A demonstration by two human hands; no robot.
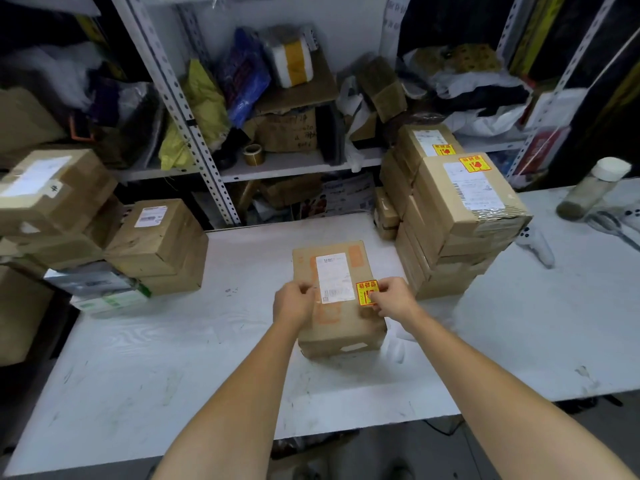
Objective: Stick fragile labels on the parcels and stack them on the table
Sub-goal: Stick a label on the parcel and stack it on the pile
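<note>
1. Metal shelving (194,133) fills the background, and it is crowded with bags, cartons and a roll of tape (253,154).
2. In front of it stands a white table (173,358), which takes most of the lower view.
3. On the right part of the table there is a tall right stack (450,244) of brown boxes. Its two top boxes each carry a red and yellow sticker (475,163).
4. On the left side is a left stack (156,244) of brown boxes with white address papers only.
5. Between these two stacks, near the middle of the table, the middle parcel (341,327) lies flat and apart from both stacks.
6. At the far right a bottle (592,192) with a white cap stands on the table.
7. The left hand (292,304) is at the left upper edge of the middle parcel, with fingers curled on it and holding it.
8. The right hand (394,299) is at the right upper edge of the same parcel. Its thumb and fingers pinch the lower right corner of the fragile label.
9. A white shipping label (332,277) lies along the parcel top, between both hands.
10. The fragile label (366,292) lies on the parcel top, just beside the shipping label on its right and partly under the right fingertips.
</note>
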